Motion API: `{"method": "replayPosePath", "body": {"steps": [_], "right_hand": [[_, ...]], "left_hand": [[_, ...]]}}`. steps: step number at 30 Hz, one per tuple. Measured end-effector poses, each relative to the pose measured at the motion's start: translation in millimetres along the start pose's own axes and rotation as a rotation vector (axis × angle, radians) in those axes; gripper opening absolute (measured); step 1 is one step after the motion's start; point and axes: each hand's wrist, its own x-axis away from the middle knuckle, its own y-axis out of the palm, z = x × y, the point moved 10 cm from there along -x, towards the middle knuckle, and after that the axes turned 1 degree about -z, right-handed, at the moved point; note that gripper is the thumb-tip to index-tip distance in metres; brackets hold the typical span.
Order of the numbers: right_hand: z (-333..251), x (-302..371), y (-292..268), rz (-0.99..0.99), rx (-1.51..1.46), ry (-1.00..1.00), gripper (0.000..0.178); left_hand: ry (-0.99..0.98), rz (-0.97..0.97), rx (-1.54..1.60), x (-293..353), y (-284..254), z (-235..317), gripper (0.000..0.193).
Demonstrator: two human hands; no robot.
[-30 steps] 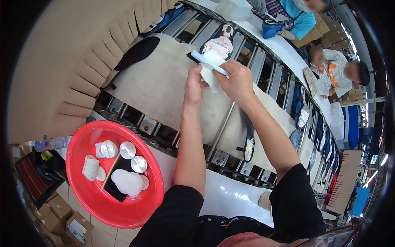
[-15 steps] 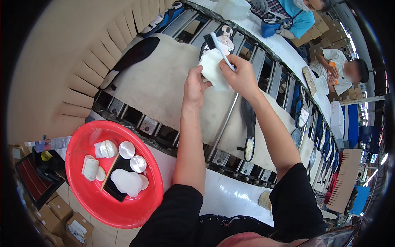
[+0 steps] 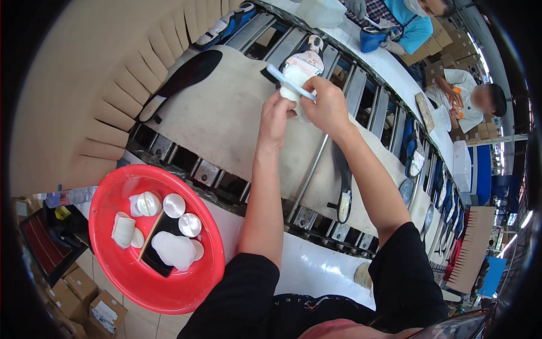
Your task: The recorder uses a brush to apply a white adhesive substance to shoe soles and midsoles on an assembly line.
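My left hand (image 3: 275, 120) is closed on the lower edge of a thin, soft white piece (image 3: 291, 94), pinched between thumb and fingers. In my right hand (image 3: 328, 107) is a brush (image 3: 285, 82) with a pale handle, gripped near the handle's end. Its dark bristles show only partly at the upper left, and the handle crosses over the white piece. Just beyond, a shoe upper (image 3: 312, 56) with a pale, patchy underside lies on the roller conveyor; the white piece overlaps its near end from my viewpoint. Whether they touch, I cannot tell.
A beige sheet (image 3: 237, 96) covers the rollers under my hands, with dark soles (image 3: 342, 175) on it. At the lower left stands a red basin (image 3: 113, 271) holding white pieces and round lids. Across the conveyor, a gloved co-worker handles a blue shoe (image 3: 371, 39); another person sits farther right.
The brush has swung from steep to a flatter slant, its head moving left and nearer. My left hand has shifted slightly right, and the white piece now lies more beneath the handle.
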Motion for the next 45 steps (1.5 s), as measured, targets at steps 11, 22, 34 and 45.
{"method": "replayPosePath", "body": {"steps": [11,22,34,45], "right_hand": [[38,1,22,-0.004,-0.495,0.262,0.025],[33,4,31,-0.003,-0.301,0.378,0.012],[108,-9,1,0.214,-1.204,0.633,0.014],[88,-31,71,-0.315,-0.625,0.591,0.016]], "left_hand": [[0.011,-0.035,0.098,1,2,8,0.04],[0.073,0.148,0.054,-5,-21,-2,0.033],[0.148,0.382,-0.195,-2,-62,-1,0.027],[0.121,0.661,0.398,16,-105,10,0.047]]}}
